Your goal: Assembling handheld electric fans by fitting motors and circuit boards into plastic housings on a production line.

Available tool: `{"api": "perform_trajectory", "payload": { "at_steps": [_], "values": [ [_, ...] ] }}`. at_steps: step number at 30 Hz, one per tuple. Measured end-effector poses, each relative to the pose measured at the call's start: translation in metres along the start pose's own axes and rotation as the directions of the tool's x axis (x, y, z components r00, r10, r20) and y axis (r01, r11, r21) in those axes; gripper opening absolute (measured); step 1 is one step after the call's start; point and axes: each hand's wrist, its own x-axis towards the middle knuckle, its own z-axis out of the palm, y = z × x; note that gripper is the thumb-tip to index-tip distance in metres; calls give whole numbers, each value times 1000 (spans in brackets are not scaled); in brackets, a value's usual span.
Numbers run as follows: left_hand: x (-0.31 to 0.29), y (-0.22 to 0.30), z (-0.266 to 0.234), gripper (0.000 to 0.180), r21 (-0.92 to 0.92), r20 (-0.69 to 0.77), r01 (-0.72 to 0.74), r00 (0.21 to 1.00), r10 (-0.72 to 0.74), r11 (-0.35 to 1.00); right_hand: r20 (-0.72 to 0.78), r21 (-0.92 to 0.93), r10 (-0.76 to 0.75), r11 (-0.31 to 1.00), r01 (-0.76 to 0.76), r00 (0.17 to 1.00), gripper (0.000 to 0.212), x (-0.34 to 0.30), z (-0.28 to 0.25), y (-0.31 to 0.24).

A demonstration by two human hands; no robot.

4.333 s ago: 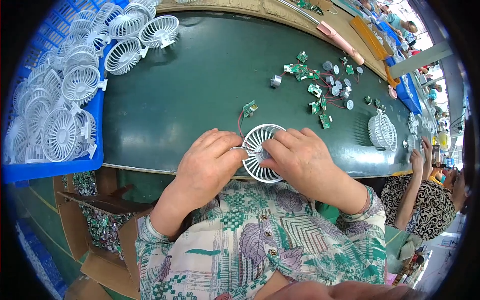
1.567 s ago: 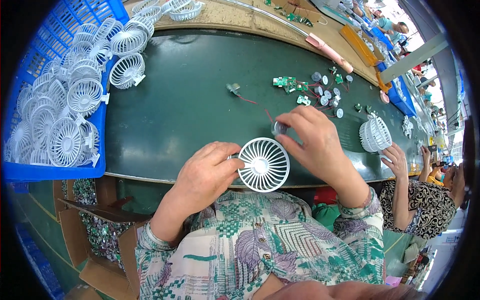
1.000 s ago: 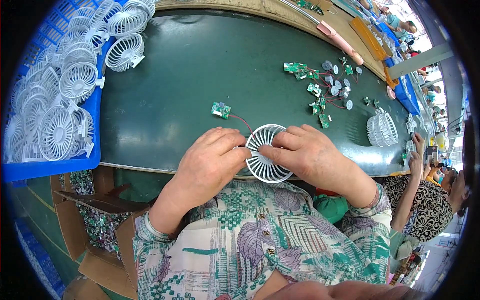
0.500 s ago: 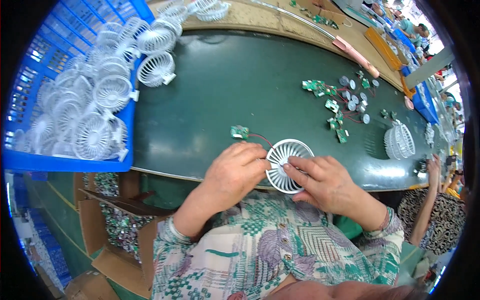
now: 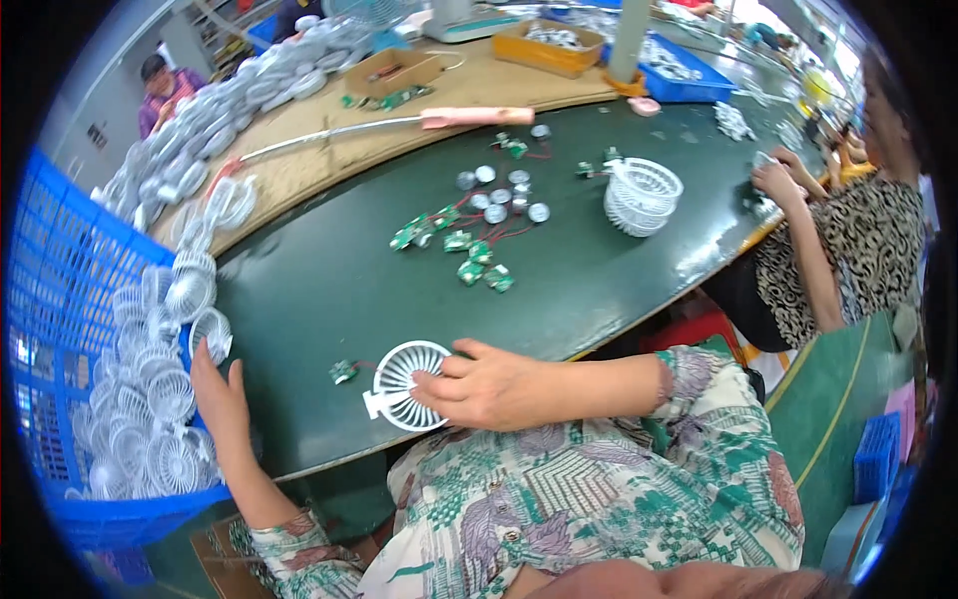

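Observation:
A round white fan grille (image 5: 394,371) with a square tab lies at the near edge of the green table. My right hand (image 5: 489,389) has its curled fingers over the grille's ribs and holds it there. A red wire runs from the grille to a small green circuit board (image 5: 343,372) on its left. Out to the left, my left hand (image 5: 222,399) has thumb and fingers apart, its fingertips at another white grille (image 5: 212,329) beside the blue crate. Whether they touch it I cannot tell. Nothing shows in that hand.
White grilles fill the blue crate (image 5: 75,290) at left. Mid-table lie green boards (image 5: 459,242) wired to round motors (image 5: 495,213). Stacked grilles (image 5: 644,198) stand at right. Behind are a pink rod-like piece (image 5: 477,118) and a yellow tray (image 5: 549,52). A co-worker (image 5: 848,230) sits at right.
My left hand has left the wired grille and reached over to the crate side. My right hand stays on that grille, whose tab now points left. The view has swung right.

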Motion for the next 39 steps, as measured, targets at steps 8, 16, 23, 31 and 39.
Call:
{"api": "perform_trajectory", "payload": {
  "at_steps": [8, 16, 23, 31, 39],
  "values": [
    [-5, 50, -6, 29, 42, 161, 37, 986, -44, 998, -212, -47, 150, 986, -163, 966, 49, -37, -28, 12],
    [-43, 135, -19, 23, -172, 100, -80, 990, 98, 982, -306, -87, 505, 829, -552, 807, 45, -117, -68, 86],
    [-63, 195, -21, 29, -535, 71, -186, 962, 263, 824, -373, -90, 706, 619, -780, 603, 33, -176, -96, 136],
    [-65, 225, -18, 38, -656, 77, -313, 877, 474, 687, -367, -575, 798, 210, -791, 479, 42, -208, -113, 180],
    [-74, 221, -18, 34, -630, 98, -309, 878, 468, 712, -190, -491, 604, 624, -608, 774, 37, -105, -84, 234]
  ]
}}
